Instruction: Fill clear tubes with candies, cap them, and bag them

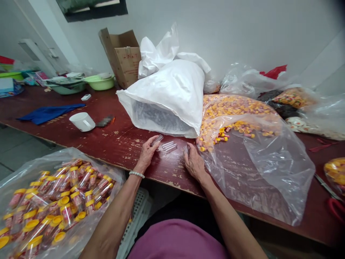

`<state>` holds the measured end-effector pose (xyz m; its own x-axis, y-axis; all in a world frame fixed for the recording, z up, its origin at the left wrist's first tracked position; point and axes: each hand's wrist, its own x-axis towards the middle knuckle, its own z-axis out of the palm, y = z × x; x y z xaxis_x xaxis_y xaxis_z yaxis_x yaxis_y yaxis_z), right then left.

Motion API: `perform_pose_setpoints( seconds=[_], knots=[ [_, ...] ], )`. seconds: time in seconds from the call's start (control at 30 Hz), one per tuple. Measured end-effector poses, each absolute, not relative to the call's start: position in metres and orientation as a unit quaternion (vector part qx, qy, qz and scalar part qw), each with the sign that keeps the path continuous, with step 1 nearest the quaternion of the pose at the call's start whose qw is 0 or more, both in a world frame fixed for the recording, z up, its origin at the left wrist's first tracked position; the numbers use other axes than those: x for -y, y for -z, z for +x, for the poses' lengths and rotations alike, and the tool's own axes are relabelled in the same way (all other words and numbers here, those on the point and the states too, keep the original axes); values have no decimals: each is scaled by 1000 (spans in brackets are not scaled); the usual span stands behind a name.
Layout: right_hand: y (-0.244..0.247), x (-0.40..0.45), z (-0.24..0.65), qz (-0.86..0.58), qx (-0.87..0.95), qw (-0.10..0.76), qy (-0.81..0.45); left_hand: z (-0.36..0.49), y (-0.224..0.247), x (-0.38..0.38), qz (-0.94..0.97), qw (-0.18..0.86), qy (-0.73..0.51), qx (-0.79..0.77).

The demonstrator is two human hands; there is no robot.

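My left hand (pixel 147 153), with a beaded bracelet at the wrist, is closed on a clear tube (pixel 158 139). Across from it, my right hand (pixel 193 160) has its fingers curled around another clear piece (pixel 185 148). Several clear tubes (pixel 169 146) lie side by side on the red table (pixel 115 144) between the two hands. Just behind them a white sack (pixel 172 86) lies with its mouth towards me, and many clear tubes (pixel 159 117) show inside. Right of the sack, yellow caps (pixel 237 108) with pink labelled parts spread in and around a clear plastic bag (pixel 280 158).
At the lower left, a clear bag holds yellow-capped tubes (pixel 67 212). A white mug (pixel 82 121), blue cloth (pixel 50 113), green basin (pixel 99 83) and cardboard box (pixel 126 59) stand or lie left of the sack. Red-handled scissors (pixel 335 205) lie far right.
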<state>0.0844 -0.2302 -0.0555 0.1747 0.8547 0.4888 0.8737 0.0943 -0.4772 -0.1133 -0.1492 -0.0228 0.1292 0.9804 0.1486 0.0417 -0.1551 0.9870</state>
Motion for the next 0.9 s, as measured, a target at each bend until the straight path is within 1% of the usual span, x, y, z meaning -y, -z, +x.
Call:
perform_pose_setpoints(
  seconds=[0.07,0.17,0.3,0.4,0.47,0.57,0.77,0.9],
  knots=[
    [53,231,86,-663,641,386,-18,-114,20,156,575,486,-511,-416],
    [47,235,87,-642,624,437,-89,-115,17,165,534,549,-519,-379],
    [33,247,75,-579,533,550,-278,-114,14,182,477,638,-490,-354],
    [18,256,58,-499,509,595,-371,-109,11,199,462,687,-456,-328],
    [10,260,49,-470,512,602,-393,-104,10,211,453,714,-436,-308],
    [3,265,44,-470,513,593,-405,-99,9,223,446,728,-422,-305],
    [11,269,43,-476,537,571,-399,-102,9,228,545,670,-385,-325],
    [17,269,42,-487,544,574,-370,-105,6,232,577,666,-344,-323]
  ],
)
